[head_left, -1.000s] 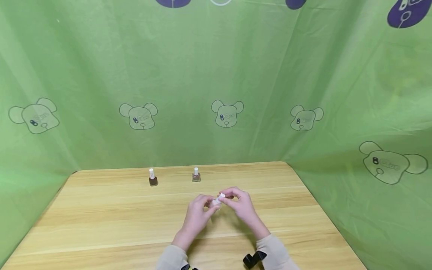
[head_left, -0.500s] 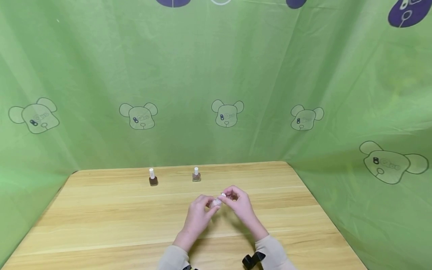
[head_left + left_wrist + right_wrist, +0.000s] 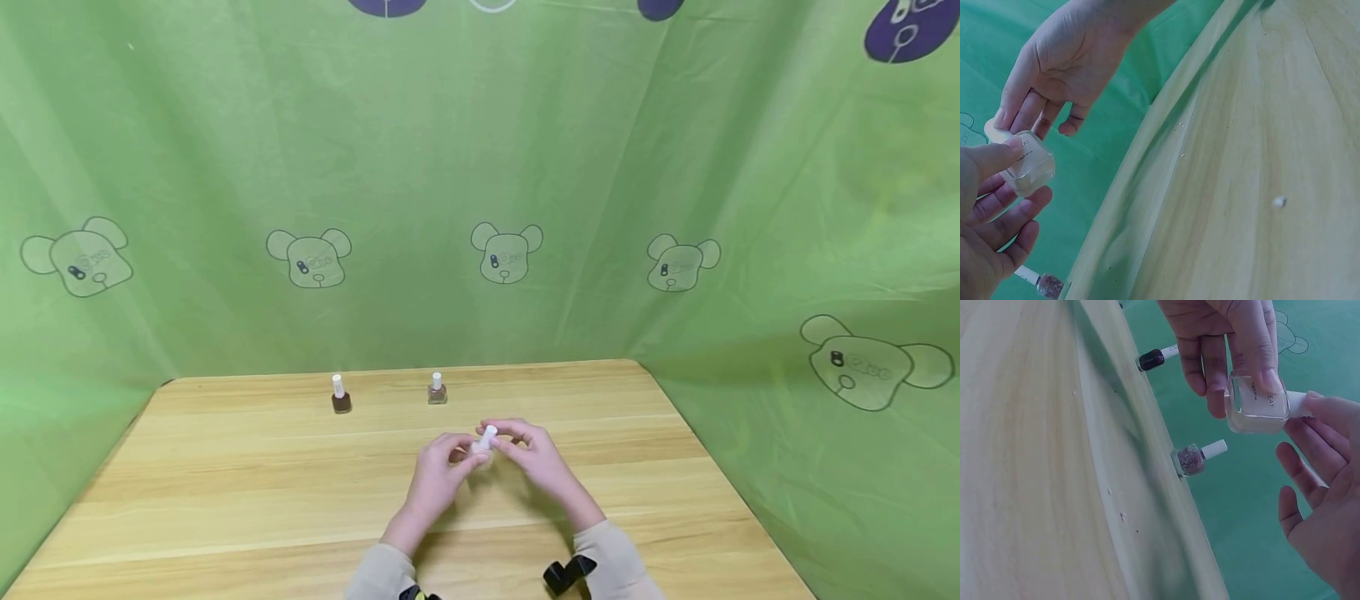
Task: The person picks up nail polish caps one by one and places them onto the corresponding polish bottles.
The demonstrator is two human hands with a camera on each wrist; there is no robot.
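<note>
My left hand [image 3: 438,475] grips the clear glass body of a pale pink nail polish bottle [image 3: 1254,415] between thumb and fingers, above the table. On its white cap [image 3: 488,437], the thumb and fingers of my right hand [image 3: 536,458] pinch from the right. Cap and body meet in the right wrist view, with the cap tilted toward the right hand. Dark print shows on the bottle's face beside the left thumb. From the left wrist, the right hand [image 3: 1072,62] reaches in from above, its outer fingers loosely bent.
Toward the back of the wooden table [image 3: 247,492] stand a dark brown nail polish bottle [image 3: 341,402] and a glittery mauve one [image 3: 437,393], both white-capped. Small white specks [image 3: 1279,202] lie on the wood. A green curtain [image 3: 405,308] with bear-head prints surrounds the table.
The right hand's fingers turn about the cap: they cover more of it half a second ago and less now. The bottle stays in the left hand, almost in place.
</note>
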